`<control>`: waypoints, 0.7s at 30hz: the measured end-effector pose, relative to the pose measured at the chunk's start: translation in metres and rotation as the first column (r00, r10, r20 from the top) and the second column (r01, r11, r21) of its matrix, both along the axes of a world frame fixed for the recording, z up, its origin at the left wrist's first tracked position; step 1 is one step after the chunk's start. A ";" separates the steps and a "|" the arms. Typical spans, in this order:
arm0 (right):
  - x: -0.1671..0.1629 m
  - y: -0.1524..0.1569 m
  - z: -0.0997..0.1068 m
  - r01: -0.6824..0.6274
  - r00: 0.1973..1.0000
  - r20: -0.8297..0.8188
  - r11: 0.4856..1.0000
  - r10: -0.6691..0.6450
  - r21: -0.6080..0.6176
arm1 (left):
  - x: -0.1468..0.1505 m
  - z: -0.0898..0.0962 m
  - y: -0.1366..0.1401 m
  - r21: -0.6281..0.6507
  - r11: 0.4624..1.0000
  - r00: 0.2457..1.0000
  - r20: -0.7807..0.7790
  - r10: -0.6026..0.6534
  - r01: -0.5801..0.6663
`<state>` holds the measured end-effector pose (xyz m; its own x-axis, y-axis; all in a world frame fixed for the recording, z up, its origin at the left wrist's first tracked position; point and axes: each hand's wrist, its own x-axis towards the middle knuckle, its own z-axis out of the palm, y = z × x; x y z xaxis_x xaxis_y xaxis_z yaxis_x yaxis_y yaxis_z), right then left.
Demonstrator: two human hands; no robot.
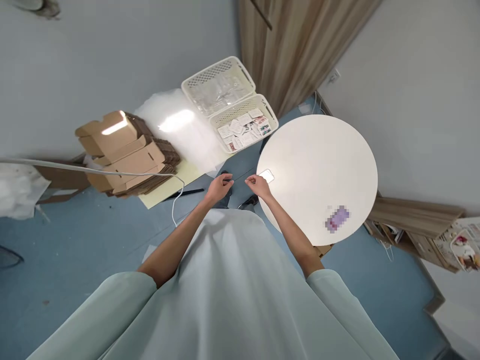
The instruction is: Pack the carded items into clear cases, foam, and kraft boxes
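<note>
My left hand (pixel 220 188) hovers in front of my body with its fingers loosely bent, the thumb and fingertips a little apart. I see nothing in it. Facing it across a small gap is my right hand (pixel 258 185), its fingers also bent and slightly apart, with no object visible between them. The right hand is close to the left edge of a round white table (pixel 315 165). Just beyond its knuckles, a small white rounded card-like thing (pixel 267 176) lies on that table.
Ahead, a white plastic basket (pixel 270 107) holds several small printed packets, beside another basket (pixel 187 90) of clear bags. Flat brown cardboard boxes (pixel 131 160) are stacked left, near plastic sheeting (pixel 180 132). A white cable (pixel 112 173) crosses the left. A blurred purple item (pixel 337 219) lies on the table.
</note>
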<state>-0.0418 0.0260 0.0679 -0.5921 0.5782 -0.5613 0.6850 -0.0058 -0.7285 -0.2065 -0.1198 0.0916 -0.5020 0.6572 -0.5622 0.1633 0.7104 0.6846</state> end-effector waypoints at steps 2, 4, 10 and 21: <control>-0.018 -0.001 0.003 -0.087 0.996 -0.014 0.996 0.087 0.003 | -0.011 0.001 -0.014 0.001 0.998 0.998 -0.027 0.058 -0.058; -0.034 -0.002 0.007 -0.158 0.987 -0.025 0.987 0.158 0.017 | -0.022 -0.003 -0.026 0.007 0.994 0.993 -0.052 0.105 -0.105; -0.067 -0.006 0.030 -0.244 0.969 -0.009 0.966 0.246 0.080 | -0.060 -0.030 -0.029 -0.050 0.991 0.981 -0.157 0.116 -0.125; -0.076 -0.021 0.069 -0.152 0.983 0.123 0.977 0.134 0.149 | -0.130 -0.076 0.015 -0.153 0.981 0.939 -0.304 -0.160 0.118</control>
<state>-0.1182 0.0048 0.1369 -0.6138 0.5786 -0.5371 0.7474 0.2065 -0.6315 -0.3362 -0.1047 0.0152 -0.5752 0.6650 -0.4763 0.4583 0.7443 0.4857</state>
